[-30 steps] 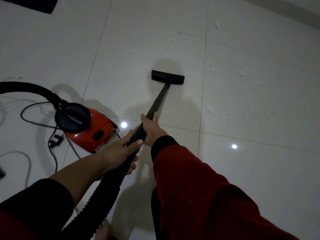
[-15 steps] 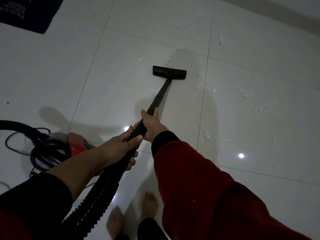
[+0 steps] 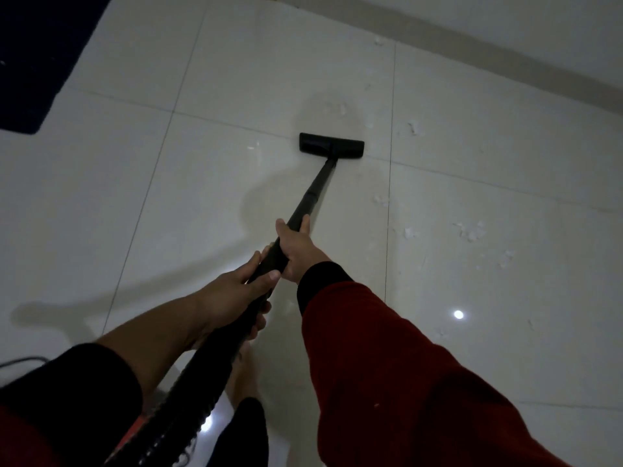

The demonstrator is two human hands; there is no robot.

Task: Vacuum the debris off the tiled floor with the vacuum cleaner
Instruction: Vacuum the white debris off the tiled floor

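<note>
The black vacuum wand (image 3: pixel 315 188) runs from my hands out to a flat black floor nozzle (image 3: pixel 331 145) resting on the white tiled floor (image 3: pixel 188 197). My right hand (image 3: pixel 296 246) grips the wand higher up, and my left hand (image 3: pixel 236 291) holds it just behind, where the ribbed hose (image 3: pixel 188 409) begins. White debris flecks (image 3: pixel 470 230) lie scattered to the right of the nozzle, with more (image 3: pixel 340 109) just beyond it. The red vacuum body (image 3: pixel 129 439) barely shows at the bottom edge under the hose.
A dark mat (image 3: pixel 37 59) lies at the upper left. The wall base (image 3: pixel 488 52) runs along the top right. A cable (image 3: pixel 20 360) shows at the left edge. My bare foot (image 3: pixel 244 375) stands below the hands.
The view has moved forward. The nozzle has advanced across the floor towards the wall and the debris, and the red vacuum body has dropped nearly out of view at the bottom left.
</note>
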